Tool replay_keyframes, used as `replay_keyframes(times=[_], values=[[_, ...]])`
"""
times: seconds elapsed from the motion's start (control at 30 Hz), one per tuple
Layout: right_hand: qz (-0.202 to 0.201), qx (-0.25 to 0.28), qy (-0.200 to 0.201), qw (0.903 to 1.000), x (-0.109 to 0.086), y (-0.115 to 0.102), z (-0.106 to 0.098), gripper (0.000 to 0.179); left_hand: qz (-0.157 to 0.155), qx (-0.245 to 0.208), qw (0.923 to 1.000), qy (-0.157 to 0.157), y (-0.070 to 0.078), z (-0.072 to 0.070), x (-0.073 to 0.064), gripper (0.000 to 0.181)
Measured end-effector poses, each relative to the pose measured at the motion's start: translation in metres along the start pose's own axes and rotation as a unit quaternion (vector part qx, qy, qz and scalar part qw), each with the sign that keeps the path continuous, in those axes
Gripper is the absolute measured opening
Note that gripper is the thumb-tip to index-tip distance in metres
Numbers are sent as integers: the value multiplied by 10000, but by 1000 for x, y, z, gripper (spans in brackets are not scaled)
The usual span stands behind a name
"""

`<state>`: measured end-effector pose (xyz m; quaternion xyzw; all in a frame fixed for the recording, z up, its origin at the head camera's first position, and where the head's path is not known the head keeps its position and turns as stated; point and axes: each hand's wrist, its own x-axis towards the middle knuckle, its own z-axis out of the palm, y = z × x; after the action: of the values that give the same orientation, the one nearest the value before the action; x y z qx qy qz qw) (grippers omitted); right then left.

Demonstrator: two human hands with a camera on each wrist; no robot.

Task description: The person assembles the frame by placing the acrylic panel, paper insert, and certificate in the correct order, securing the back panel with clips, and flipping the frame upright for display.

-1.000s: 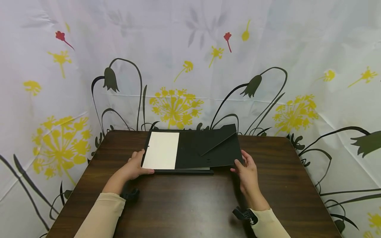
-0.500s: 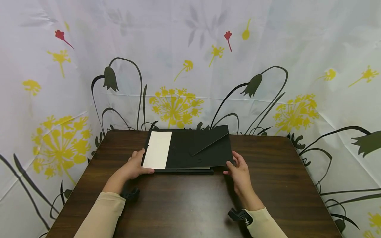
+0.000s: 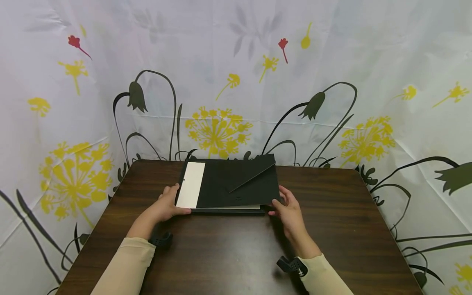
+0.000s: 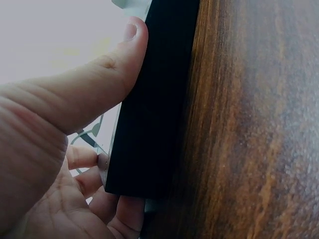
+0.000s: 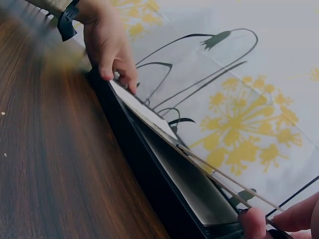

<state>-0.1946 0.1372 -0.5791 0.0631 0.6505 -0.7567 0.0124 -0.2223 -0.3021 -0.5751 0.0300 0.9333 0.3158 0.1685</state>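
A black picture frame (image 3: 232,212) lies face down near the table's far edge. My left hand (image 3: 168,206) grips its left end, thumb along the near side and fingers round the end, as the left wrist view shows with the frame's side (image 4: 154,99). A black backing board (image 3: 221,180) with a folded stand leg covers most of the frame. A cream-white panel (image 3: 190,184) shows at the left. My right hand (image 3: 289,215) pinches the board's near right corner. In the right wrist view, the board's edge (image 5: 219,175) slants up toward those fingers, leaving a gap above the frame.
The dark wooden table (image 3: 228,254) has rounded far corners. Behind it hangs a white flower-print curtain (image 3: 221,49). Black straps with small devices sit on the left wrist (image 3: 161,241) and right wrist (image 3: 292,266).
My right hand has moved left with the backing board, which slid over the frame and narrowed the visible cream-white strip. My left hand and the frame have stayed in place.
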Motion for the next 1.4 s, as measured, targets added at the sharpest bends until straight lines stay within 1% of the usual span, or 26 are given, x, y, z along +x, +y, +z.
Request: replay_keyframes(times=[0.2, 0.3, 0.43, 0.6, 0.77, 0.97, 1.23, 1.4], values=[[22, 14, -44, 10000, -2, 0, 3, 64, 33, 11, 10000, 19, -2, 1, 1, 135], [55, 195, -61, 9998, -1, 1, 3, 63, 38, 22, 10000, 21, -3, 1, 2, 135], [206, 512, -43, 9985, 0, 5, 4, 63, 59, 31, 10000, 28, -4, 2, 2, 135], [320, 605, -52, 9976, 2, 11, 3, 65, 46, 14, 10000, 21, -3, 1, 2, 135], [259, 529, -131, 9982, 4, 17, 2, 67, 33, 1, 10000, -4, -1, 0, 2, 136], [187, 625, -163, 9977, 7, 20, 1, 67, -20, -43, 10000, -80, 0, -1, 1, 136], [200, 801, 12, 9966, 5, 19, 2, 64, 26, 14, 10000, -25, -1, 1, 2, 136], [165, 847, -92, 9962, 7, 20, 4, 64, 0, 9, 10000, -9, -2, 1, 2, 136]])
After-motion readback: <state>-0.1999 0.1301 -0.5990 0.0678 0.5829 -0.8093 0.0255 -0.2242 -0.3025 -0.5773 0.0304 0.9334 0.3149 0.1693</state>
